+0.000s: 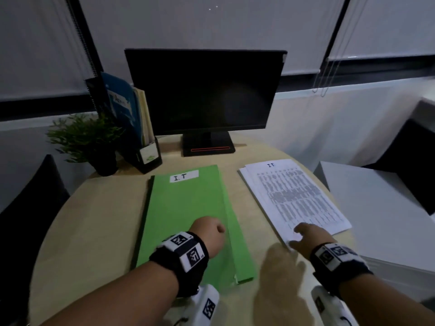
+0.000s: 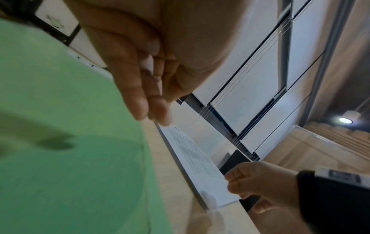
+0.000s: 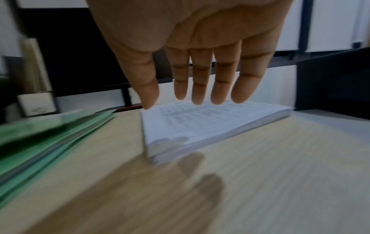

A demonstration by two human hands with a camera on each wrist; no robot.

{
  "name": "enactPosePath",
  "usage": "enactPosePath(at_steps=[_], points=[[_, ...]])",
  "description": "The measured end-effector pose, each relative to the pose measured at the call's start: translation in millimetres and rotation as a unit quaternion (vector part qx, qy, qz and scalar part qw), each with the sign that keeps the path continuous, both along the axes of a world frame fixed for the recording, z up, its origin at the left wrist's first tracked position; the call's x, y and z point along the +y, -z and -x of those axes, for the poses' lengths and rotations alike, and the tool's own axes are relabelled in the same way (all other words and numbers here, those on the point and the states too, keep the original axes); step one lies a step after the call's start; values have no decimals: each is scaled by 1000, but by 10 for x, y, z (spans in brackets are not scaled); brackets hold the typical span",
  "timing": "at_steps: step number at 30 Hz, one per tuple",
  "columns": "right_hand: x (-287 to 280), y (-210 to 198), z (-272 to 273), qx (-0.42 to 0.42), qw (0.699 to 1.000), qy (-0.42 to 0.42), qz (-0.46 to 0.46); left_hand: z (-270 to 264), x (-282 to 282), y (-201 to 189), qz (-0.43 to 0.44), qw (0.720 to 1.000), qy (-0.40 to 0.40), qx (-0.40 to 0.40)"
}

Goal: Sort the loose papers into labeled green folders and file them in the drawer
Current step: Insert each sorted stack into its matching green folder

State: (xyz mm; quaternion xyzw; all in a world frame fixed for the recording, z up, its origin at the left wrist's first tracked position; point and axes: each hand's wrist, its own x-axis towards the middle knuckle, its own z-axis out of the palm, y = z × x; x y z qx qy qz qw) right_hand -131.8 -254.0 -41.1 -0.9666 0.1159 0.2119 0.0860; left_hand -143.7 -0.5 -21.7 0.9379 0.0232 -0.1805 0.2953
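Observation:
A stack of green folders (image 1: 186, 208) lies in the middle of the round table, and the top one has a white label (image 1: 184, 177) reading "I.T". My left hand (image 1: 209, 231) hovers over its near right part. The left wrist view shows the left hand's fingers (image 2: 140, 95) loosely bent beside the folder (image 2: 70, 158) edge, holding nothing I can see. To the right lies a stack of printed papers (image 1: 294, 196) headed "IT". My right hand (image 1: 308, 236) is at its near left corner. In the right wrist view its fingers (image 3: 200, 79) are straight and spread just above the papers (image 3: 200, 123).
A dark monitor (image 1: 204, 90) stands at the back of the wooden table (image 1: 101, 220). A potted plant (image 1: 87, 140) and a file holder (image 1: 141, 147) with booklets stand at the back left. A white cabinet top (image 1: 376, 208) adjoins the table on the right.

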Motion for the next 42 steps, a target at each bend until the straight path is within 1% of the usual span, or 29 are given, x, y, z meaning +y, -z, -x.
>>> enactPosePath(at_steps=[2,4,6,8,10,13,16,17,19,21,23,24,25,28,29,31,33,35,38,42], points=[[-292,-59,-130,15,999,32,16,-58,-218,24,5,1000,-6,-2],[-552,-85,-282,28,998,49,24,-110,-462,67,-18,1000,18,8],[-723,-83,-443,27,998,54,27,-144,-657,122,-33,998,40,32],[-889,-52,-598,16,998,53,31,-201,-868,207,-36,996,45,63],[-1040,30,-738,-4,998,55,27,-276,-1047,267,-24,995,18,94],[-1287,187,-938,-22,998,65,8,-431,-1320,338,7,990,-56,127],[-1425,326,-1069,1,998,61,-7,-555,-1515,362,-4,984,-103,144],[-1451,349,-1106,3,998,57,-1,-585,-1561,362,-12,983,-109,146],[-1508,402,-1179,15,997,80,-1,-651,-1631,361,-22,982,-116,150],[-1535,405,-1212,29,997,71,22,-706,-1679,353,-40,979,-117,161],[-1554,433,-1244,40,997,52,38,-764,-1704,393,-65,977,-120,166],[-1541,443,-1245,39,998,28,45,-782,-1714,409,-74,975,-125,170],[-1534,472,-1260,33,999,16,40,-804,-1732,426,-80,973,-129,173],[-1521,531,-1325,30,999,-19,29,-865,-1808,474,-63,972,-145,171],[-1504,527,-1342,40,999,-27,22,-881,-1840,484,-56,974,-152,161],[-1469,516,-1420,46,999,-17,10,-895,-1907,519,-53,975,-162,140],[-1449,478,-1493,48,998,3,-28,-913,-1956,573,-61,974,-170,138],[-1458,464,-1540,51,997,2,-54,-934,-1974,608,-63,973,-169,144],[-1503,451,-1577,70,995,-4,-68,-944,-1965,624,-79,971,-159,158],[-1467,442,-1532,86,988,44,-116,-928,-1922,668,-93,969,-149,174]])
